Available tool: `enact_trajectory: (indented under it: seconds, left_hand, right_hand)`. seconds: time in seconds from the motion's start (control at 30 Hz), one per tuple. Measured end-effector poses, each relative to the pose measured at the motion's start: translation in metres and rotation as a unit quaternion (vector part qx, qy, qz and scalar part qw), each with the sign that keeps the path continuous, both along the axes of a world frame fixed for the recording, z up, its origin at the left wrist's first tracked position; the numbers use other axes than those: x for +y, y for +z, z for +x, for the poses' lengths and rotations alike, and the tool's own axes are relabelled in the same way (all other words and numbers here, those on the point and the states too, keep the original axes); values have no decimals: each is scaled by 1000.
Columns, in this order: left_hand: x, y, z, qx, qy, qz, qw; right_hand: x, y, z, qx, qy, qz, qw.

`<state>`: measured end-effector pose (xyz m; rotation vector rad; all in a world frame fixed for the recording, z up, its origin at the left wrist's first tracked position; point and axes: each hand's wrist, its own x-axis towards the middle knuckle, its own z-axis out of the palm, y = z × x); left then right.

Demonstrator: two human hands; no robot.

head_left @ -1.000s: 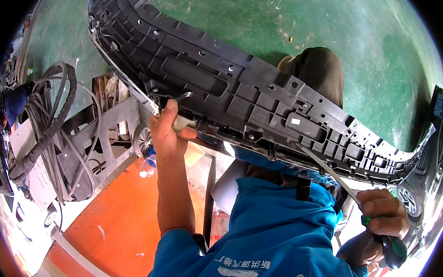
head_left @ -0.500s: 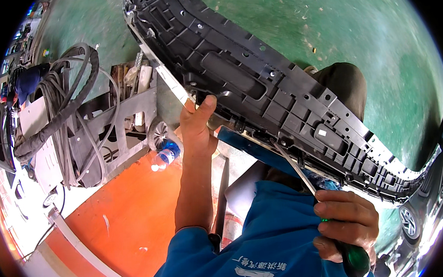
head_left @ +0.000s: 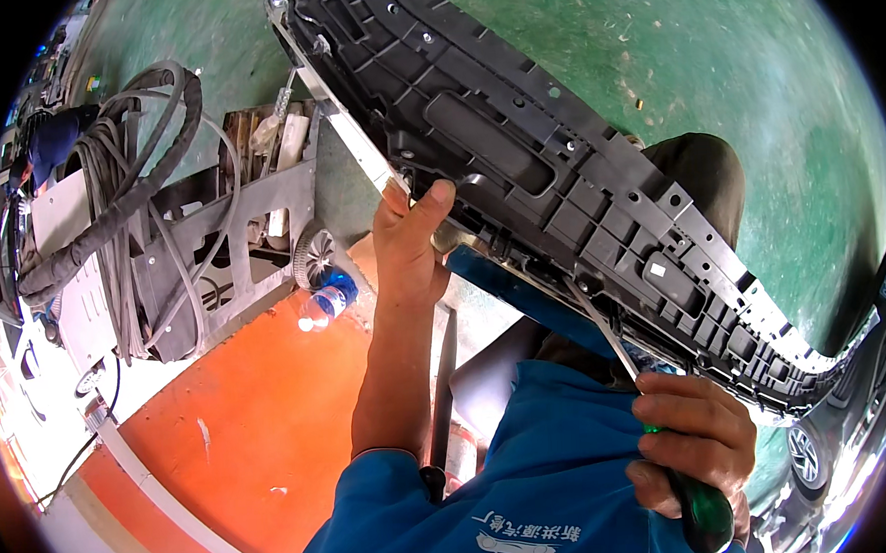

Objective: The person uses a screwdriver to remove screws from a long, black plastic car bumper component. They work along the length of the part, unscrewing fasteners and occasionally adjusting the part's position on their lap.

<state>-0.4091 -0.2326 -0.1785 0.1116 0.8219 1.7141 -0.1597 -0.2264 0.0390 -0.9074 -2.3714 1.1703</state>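
Note:
A long black ribbed plastic car panel (head_left: 496, 139), perhaps a bumper part, stretches diagonally from the upper middle to the lower right. My left hand (head_left: 409, 233) grips its near edge, thumb on top and fingers hidden beneath. In my right hand (head_left: 694, 434) is a screwdriver (head_left: 708, 513) with a green and black handle. Its metal shaft points up and left, and the tip meets the panel's near edge beside a dark round fastener (head_left: 588, 283). Whether the tip sits under a clip I cannot tell.
At the left stands a metal cart (head_left: 229, 213) with coiled grey cables (head_left: 124, 213) and a wheel. A bottle of blue liquid (head_left: 329, 300) lies beside it on the orange floor (head_left: 270, 416). A car wheel (head_left: 805, 455) shows at the lower right.
The panel and my left hand have shifted slightly right in the picture, as the view moved a little. The screwdriver tip stays at the panel's near edge.

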Motion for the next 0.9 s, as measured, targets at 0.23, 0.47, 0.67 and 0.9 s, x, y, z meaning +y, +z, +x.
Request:
enact_trajectory:
  seconds: [0.23, 0.47, 0.67, 0.9]
  left_hand:
    - [4, 3, 3, 2, 16, 6, 1000]
    - [0, 3, 2, 2, 15, 2, 1000]
    - [-1, 1, 1, -12, 13, 7, 1000]
    - [-1, 2, 1, -6, 11, 6, 1000]
  right_hand:
    - [1, -2, 1, 1, 2, -8, 1000]
    - [1, -4, 0, 1, -3, -1, 1000]
    - [0, -2, 1, 0, -8, -11, 1000]
    - [0, -2, 3, 1, -12, -17, 1000]
